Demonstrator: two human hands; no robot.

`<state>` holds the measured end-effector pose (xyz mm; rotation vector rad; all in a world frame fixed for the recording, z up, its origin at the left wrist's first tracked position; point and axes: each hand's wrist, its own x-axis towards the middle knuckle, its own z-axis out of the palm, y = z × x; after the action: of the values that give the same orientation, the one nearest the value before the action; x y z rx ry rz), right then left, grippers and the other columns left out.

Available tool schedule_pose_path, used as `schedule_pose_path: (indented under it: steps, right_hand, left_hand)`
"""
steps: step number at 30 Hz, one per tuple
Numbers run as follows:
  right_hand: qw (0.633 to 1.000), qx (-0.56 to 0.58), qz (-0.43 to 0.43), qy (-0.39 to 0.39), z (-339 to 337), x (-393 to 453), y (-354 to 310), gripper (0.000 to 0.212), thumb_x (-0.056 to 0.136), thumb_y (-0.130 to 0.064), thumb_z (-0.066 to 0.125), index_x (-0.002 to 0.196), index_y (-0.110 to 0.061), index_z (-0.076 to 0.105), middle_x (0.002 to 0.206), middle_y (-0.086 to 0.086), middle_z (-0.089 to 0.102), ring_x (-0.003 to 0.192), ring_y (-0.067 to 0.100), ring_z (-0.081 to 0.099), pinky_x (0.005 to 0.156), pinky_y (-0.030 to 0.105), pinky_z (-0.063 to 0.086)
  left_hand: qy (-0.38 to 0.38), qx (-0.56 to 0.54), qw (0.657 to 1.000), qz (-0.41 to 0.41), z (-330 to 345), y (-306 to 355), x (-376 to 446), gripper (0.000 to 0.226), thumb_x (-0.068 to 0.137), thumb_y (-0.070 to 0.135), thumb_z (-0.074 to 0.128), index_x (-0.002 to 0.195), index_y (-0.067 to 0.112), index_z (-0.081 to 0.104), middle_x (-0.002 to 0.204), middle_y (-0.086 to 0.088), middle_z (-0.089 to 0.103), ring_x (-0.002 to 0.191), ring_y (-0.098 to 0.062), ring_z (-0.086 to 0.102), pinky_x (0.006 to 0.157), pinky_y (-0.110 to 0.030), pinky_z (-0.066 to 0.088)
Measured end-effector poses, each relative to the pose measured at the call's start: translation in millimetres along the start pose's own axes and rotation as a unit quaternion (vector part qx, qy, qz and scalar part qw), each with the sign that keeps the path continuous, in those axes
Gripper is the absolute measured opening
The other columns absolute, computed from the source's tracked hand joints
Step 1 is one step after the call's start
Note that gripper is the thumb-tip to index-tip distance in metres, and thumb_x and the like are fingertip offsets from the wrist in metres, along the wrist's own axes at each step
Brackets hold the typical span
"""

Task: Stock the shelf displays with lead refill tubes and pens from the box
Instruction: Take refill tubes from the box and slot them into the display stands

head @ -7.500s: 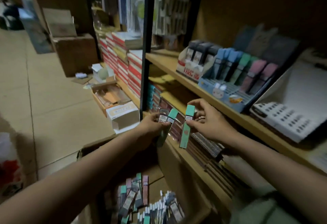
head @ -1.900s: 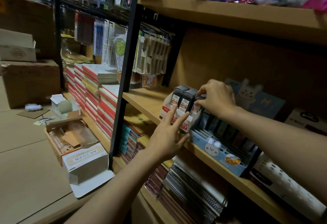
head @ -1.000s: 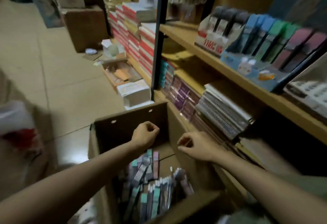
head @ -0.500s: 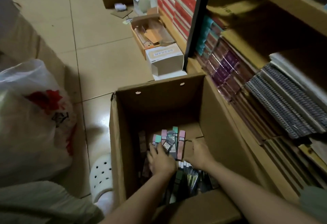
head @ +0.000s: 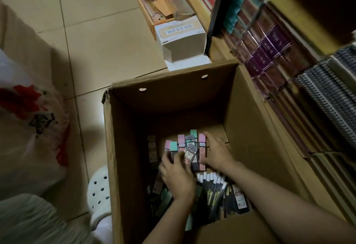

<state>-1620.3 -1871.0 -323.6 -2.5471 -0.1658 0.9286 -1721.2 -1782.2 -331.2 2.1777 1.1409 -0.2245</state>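
1. We look straight down into an open cardboard box [head: 123, 147] on the tiled floor [head: 92, 37], pushed up against the low shelf [head: 300, 147] on our right.
2. The lead refill tubes [head: 189, 148] lie in a loose cluster on the box bottom, toward its far side: pink, mint-green and dark grey caps, side by side and partly overlapping.
3. The pens [head: 213, 188], with white caps, lie in a fanned bundle nearer to us, just beside the tubes and under our right forearm.
4. Our left hand [head: 178, 176] is deep in the box, its fingers [head: 166, 160] spread and resting on the near ends of the tubes. We cannot tell whether they have closed round any tube.
5. Our right hand [head: 216, 152] lies flat along the right edge of the cluster, its fingers [head: 209, 136] straight and pressed against the outer pink tube, not curled round it.
6. The shelf holds rows of wrapped purple notebooks [head: 269, 51] and spiral-bound pads [head: 331, 97].
7. Beyond the box a small white carton [head: 183, 39] stands open on the floor, with a shallow tray of oddments [head: 163, 1] behind it.
8. To our left are a white plastic bag with red print [head: 28, 128] and a white perforated stool [head: 99, 191], touching the box wall.
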Motion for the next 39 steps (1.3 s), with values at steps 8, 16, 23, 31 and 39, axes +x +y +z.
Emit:
schedule_pose_path:
  steps: [8, 16, 23, 31, 39]
  right_hand:
    - [0.983, 0.161, 0.060, 0.068, 4, -12, 3, 0.067, 0.077, 0.004, 0.076, 0.119, -0.028, 0.035, 0.093, 0.001, 0.066, 0.079, 0.018, 0.067, 0.070, 0.040, 0.058]
    - [0.960, 0.248, 0.062, 0.115, -8, -35, 8, 0.060, 0.085, 0.002, 0.068, 0.123, -0.033, 0.037, 0.086, 0.003, 0.068, 0.076, 0.018, 0.068, 0.066, 0.037, 0.059]
    - [0.953, 0.296, 0.034, -0.046, -26, -53, -3, 0.060, 0.085, 0.008, 0.066, 0.129, -0.021, 0.038, 0.081, 0.024, 0.061, 0.047, 0.007, 0.059, 0.043, 0.021, 0.048]
    - [0.945, 0.319, -0.007, -0.078, -31, -56, -16, 0.061, 0.083, 0.012, 0.066, 0.128, -0.025, 0.047, 0.087, 0.013, 0.058, 0.078, 0.026, 0.064, 0.077, 0.050, 0.059]
    - [0.931, 0.337, 0.020, -0.139, -35, -21, -9, 0.059, 0.089, 0.005, 0.062, 0.138, -0.024, 0.050, 0.090, 0.016, 0.065, 0.080, 0.027, 0.066, 0.071, 0.036, 0.059]
  left_hand:
    - [-0.011, 0.012, 1.000, 0.014, -4, 7, 15, 0.039, 0.084, 0.023, 0.073, 0.118, 0.017, 0.054, 0.127, -0.003, 0.039, 0.117, -0.020, 0.046, 0.094, -0.033, 0.047]
    - [-0.049, -0.157, 0.986, -0.036, -13, 6, 13, 0.021, 0.091, 0.008, 0.060, 0.109, 0.019, 0.054, 0.116, -0.001, 0.055, 0.096, -0.011, 0.053, 0.080, -0.032, 0.053]
    - [-0.180, -0.421, 0.878, -0.141, -35, 14, -4, 0.014, 0.097, 0.005, 0.051, 0.107, 0.012, 0.057, 0.085, -0.004, 0.065, 0.068, -0.015, 0.059, 0.048, -0.022, 0.044]
    - [-0.245, -0.420, 0.872, -0.052, -42, 16, -8, 0.033, 0.088, 0.010, 0.069, 0.117, 0.013, 0.055, 0.105, -0.010, 0.071, 0.097, -0.026, 0.069, 0.089, -0.050, 0.055]
    - [-0.188, -0.419, 0.881, -0.113, -26, 11, 8, 0.023, 0.088, 0.008, 0.068, 0.109, 0.011, 0.060, 0.103, -0.013, 0.070, 0.099, -0.031, 0.067, 0.090, -0.047, 0.053]
